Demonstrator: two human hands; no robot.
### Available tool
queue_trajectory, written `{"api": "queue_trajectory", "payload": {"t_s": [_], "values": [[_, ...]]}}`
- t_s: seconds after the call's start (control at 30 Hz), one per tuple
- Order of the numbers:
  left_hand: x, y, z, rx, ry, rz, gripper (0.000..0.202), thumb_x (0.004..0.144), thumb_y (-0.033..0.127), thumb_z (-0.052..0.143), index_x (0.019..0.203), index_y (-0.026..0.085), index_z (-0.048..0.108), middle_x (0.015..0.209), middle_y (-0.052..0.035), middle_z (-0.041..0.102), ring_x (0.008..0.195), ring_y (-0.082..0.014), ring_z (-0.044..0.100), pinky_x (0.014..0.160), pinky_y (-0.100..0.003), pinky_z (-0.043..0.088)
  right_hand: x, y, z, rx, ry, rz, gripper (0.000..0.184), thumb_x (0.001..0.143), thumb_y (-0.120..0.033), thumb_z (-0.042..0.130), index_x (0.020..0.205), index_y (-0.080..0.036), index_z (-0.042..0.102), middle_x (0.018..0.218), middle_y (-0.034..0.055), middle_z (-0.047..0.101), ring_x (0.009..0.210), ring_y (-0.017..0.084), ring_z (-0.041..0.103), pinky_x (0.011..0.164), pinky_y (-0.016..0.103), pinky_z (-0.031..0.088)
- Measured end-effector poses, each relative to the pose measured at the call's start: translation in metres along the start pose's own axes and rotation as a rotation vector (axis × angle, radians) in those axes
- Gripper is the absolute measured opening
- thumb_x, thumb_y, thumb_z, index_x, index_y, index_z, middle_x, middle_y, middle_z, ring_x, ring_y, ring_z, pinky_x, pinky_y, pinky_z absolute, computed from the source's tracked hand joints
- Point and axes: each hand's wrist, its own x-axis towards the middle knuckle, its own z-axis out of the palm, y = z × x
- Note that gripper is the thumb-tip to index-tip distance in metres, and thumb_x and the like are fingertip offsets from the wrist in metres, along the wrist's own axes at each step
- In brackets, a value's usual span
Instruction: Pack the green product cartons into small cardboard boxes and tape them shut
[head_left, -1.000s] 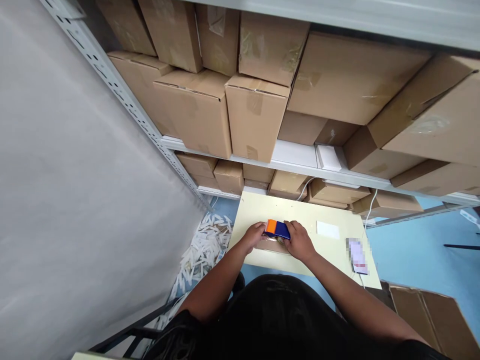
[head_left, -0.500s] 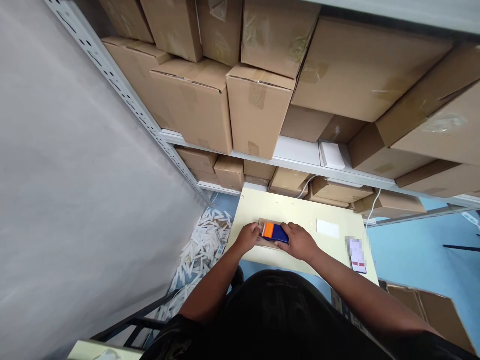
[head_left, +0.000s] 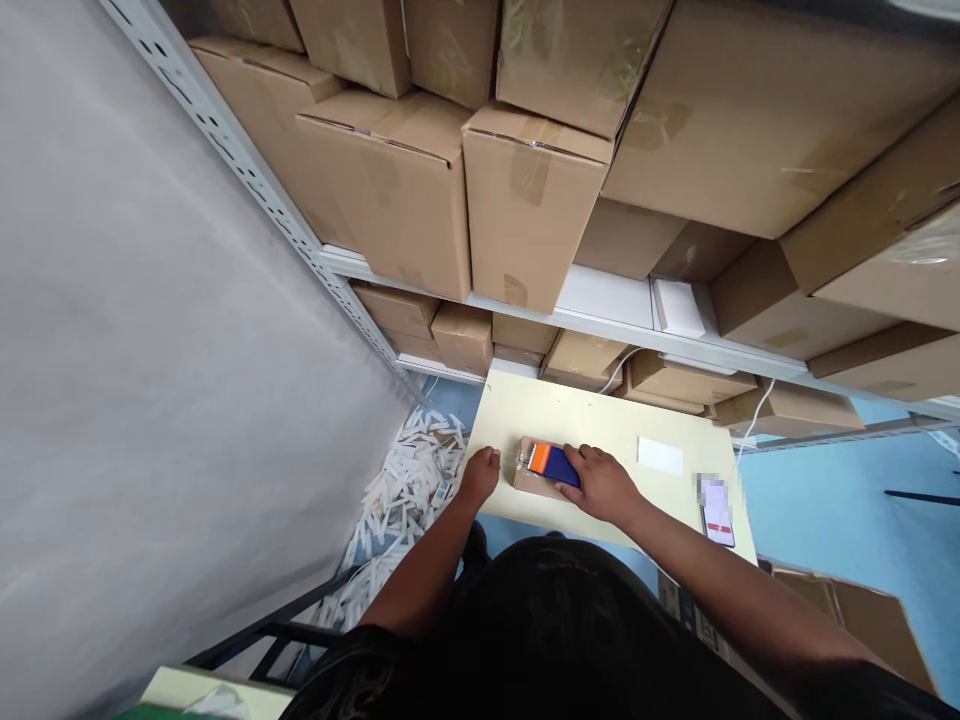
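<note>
A small brown cardboard box point(head_left: 531, 480) lies on the pale yellow table, with clear shiny tape at its left end. On top of it rests a blue and orange tape dispenser point(head_left: 553, 463), its orange end facing left. My right hand point(head_left: 602, 482) is wrapped around the dispenser's blue right end, thumb at the near side. Just left of the box, apart from it, my left hand point(head_left: 481, 474) is closed with the thumb on top. Whatever may be between its fingers is hidden.
On the table point(head_left: 517, 405) lie a white sheet point(head_left: 660, 455) and a phone point(head_left: 718, 512). Behind stand shelves with large cardboard boxes point(head_left: 536, 205). White strips point(head_left: 409, 475) are heaped on the floor by the left wall. An open carton point(head_left: 847, 615) sits low right.
My left hand has moved left, off the box's end, and its fingers have closed. My right hand keeps hold of the tape dispenser on the box. The view has shifted slightly.
</note>
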Motion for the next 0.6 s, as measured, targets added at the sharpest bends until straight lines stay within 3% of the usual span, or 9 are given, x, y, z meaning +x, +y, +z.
{"api": "queue_trajectory", "payload": {"t_s": [0.2,0.33,0.4,0.47,0.6], "values": [[0.001,0.004,0.032,0.094,-0.048,0.000,0.027,0.098,0.030,0.041,0.083,0.018,0.060,0.090,-0.0125,0.067,0.093,-0.0265,0.067,0.087,-0.041,0.049,0.002,0.000,0.001,-0.023,-0.018,-0.001,0.063,0.090,-0.055,0.061,0.142,-0.020,0.052,0.113,0.0148,0.064,0.100,0.031,0.059,0.090,0.041,0.043],[-0.004,0.005,0.022,0.129,-0.029,-0.037,0.035,0.095,0.032,0.047,0.118,0.009,0.059,0.115,-0.0213,0.065,0.109,-0.0310,0.066,0.094,-0.046,0.050,0.006,-0.001,0.001,-0.030,-0.038,0.011,0.061,0.088,-0.050,0.064,0.140,-0.022,0.052,0.113,0.0141,0.065,0.100,0.031,0.059,0.090,0.040,0.043],[-0.013,0.007,0.011,0.146,-0.022,0.098,0.048,0.093,0.027,0.047,0.137,0.009,0.050,0.136,-0.0222,0.058,0.128,-0.0298,0.057,0.105,-0.046,0.047,0.008,-0.002,0.001,-0.026,-0.045,0.021,0.061,0.086,-0.046,0.067,0.140,-0.023,0.052,0.113,0.0134,0.065,0.100,0.030,0.059,0.090,0.040,0.043],[-0.023,0.013,0.002,0.194,-0.050,0.370,0.062,0.090,0.021,0.048,0.150,0.012,0.040,0.155,-0.0184,0.044,0.145,-0.0286,0.040,0.118,-0.046,0.037,0.009,-0.003,0.000,-0.038,-0.049,0.020,0.062,0.084,-0.042,0.068,0.140,-0.023,0.051,0.112,0.0132,0.065,0.099,0.031,0.059,0.088,0.040,0.043],[-0.040,0.031,0.008,0.329,-0.120,0.684,0.077,0.086,0.025,0.055,0.158,0.011,0.030,0.168,-0.0164,0.023,0.156,-0.0353,0.016,0.125,-0.056,0.022,0.010,-0.008,-0.001,-0.085,-0.047,0.006,0.064,0.081,-0.038,0.069,0.140,-0.020,0.051,0.113,0.0143,0.065,0.097,0.033,0.059,0.082,0.041,0.044]]}}
